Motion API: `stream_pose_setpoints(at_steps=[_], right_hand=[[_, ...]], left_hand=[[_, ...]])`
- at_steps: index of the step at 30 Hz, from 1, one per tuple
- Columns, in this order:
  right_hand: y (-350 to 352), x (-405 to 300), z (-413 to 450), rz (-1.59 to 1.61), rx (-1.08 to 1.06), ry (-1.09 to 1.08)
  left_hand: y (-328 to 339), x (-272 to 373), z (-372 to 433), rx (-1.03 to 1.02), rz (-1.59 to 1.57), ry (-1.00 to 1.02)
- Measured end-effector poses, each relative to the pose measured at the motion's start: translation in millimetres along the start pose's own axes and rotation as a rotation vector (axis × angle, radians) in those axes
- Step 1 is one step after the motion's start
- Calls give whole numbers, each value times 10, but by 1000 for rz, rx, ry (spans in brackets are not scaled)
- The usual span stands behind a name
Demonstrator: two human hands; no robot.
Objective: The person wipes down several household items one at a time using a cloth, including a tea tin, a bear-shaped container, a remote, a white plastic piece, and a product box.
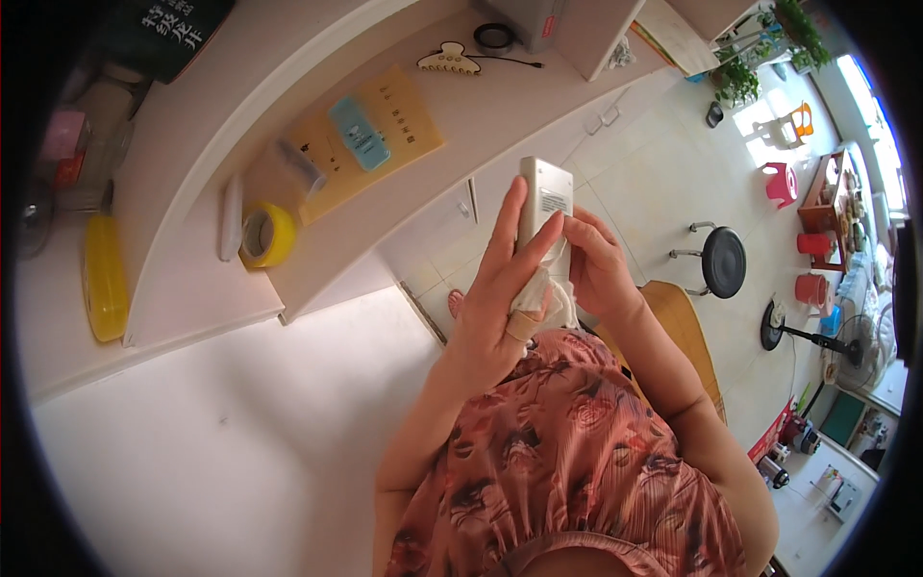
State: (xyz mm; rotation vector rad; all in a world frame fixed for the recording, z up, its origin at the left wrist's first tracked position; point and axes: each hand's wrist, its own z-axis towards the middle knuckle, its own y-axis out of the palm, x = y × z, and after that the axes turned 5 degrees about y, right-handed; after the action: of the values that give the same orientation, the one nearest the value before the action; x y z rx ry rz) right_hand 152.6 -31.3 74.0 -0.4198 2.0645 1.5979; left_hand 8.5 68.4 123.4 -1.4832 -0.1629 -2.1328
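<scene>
My left hand (494, 288) grips a flat white box-shaped object (551, 189) by its side and face; small print shows on it, and its exact kind is unclear. An adhesive bandage (520, 326) is wrapped around one finger of that hand. A crumpled white cloth (559, 306) hangs between my palms, below the object. On the other side, my right hand (597, 252) has its fingers at the object's edge, partly hidden behind it. Both hands are raised in front of my body, beside the pale shelf.
On the pale shelf (476, 122) lie a yellow tape roll (268, 234), an orange folder (414, 119), a blue case (359, 134), a hair claw clip (448, 59) and a black cable (505, 59). A round black stool (723, 262) and a wooden chair (667, 310) stand at the right.
</scene>
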Motion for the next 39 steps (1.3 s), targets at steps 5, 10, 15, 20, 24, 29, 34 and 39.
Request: stream_pose_setpoints(at_steps=[5, 10, 15, 20, 24, 29, 34, 39], right_hand=[[143, -15, -11, -480, 55, 44], [307, 59, 67, -351, 66, 89], [92, 128, 123, -61, 226, 55], [-16, 123, 126, 87, -36, 165], [63, 147, 109, -1, 51, 142], [-47, 117, 159, -32, -15, 171], [0, -1, 52, -48, 61, 101], [-8, -315, 93, 111, 328, -271]], left_hand=[[-211, -295, 192, 124, 47, 25], [-220, -298, 441, 123, 649, -51], [49, -120, 96, -151, 869, -28], [-197, -140, 169, -79, 677, -84], [-253, -264, 400, -59, 519, -36], [-39, -310, 487, 87, 130, -53], [82, -290, 934, 52, -75, -175], [560, -236, 730, 55, 84, 8]])
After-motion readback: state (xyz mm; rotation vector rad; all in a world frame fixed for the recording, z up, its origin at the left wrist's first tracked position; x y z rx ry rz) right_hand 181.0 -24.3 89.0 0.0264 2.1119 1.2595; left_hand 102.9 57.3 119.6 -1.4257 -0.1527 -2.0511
